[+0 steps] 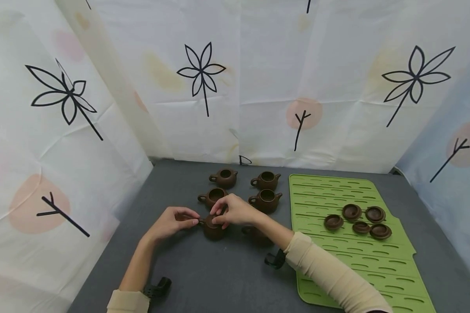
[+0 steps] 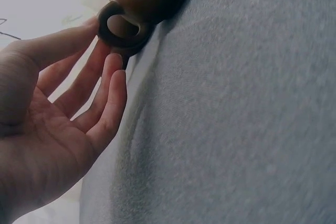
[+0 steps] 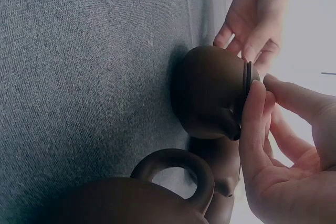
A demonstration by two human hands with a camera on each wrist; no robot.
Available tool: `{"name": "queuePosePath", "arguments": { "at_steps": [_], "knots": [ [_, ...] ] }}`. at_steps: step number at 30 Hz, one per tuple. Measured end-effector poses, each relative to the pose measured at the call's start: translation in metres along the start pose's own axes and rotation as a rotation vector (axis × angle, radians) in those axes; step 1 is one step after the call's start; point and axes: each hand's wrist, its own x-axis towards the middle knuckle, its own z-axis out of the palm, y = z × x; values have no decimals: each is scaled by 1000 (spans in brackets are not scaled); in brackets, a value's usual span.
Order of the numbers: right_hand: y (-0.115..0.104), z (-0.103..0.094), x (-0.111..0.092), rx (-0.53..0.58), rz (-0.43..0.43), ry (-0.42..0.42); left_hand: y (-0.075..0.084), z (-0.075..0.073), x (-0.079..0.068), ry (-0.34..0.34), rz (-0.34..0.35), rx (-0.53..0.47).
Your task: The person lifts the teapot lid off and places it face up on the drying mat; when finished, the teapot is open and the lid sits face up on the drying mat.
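Observation:
A small brown clay teapot point(image 1: 214, 232) stands on the dark cloth, between the two hands. My left hand point(image 1: 168, 224) pinches its ring-shaped handle point(image 2: 104, 31) between thumb and fingers, as the left wrist view shows. From the other side my right hand point(image 1: 238, 211) reaches over the top and holds the lid point(image 3: 247, 80) with thumb and fingertips. The lid's rim sits at the mouth of the pot, its knob hidden by the fingers. On the near side of the pot in the right wrist view, the spout point(image 3: 231, 124) points past the right fingers.
Behind stand several lidless teapots point(image 1: 267, 201) in two columns. Another teapot point(image 1: 256, 234) is partly hidden under the right forearm. A green ridged mat point(image 1: 313, 269) lies to the right, bearing several small brown lids point(image 1: 351, 211). Patterned white curtains point(image 1: 258, 87) enclose the table.

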Motion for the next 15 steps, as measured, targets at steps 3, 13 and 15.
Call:
{"name": "queuePosePath", "arguments": {
  "at_steps": [3,13,15],
  "knots": [
    [0,-1,-1,13,19,0,1,3,0,17,-12,1],
    [2,-2,0,74,25,-5,-2,5,0,16,-54,-52],
    [2,-2,-1,76,15,-5,-2,5,1,12,-57,-62]
  ]
}}
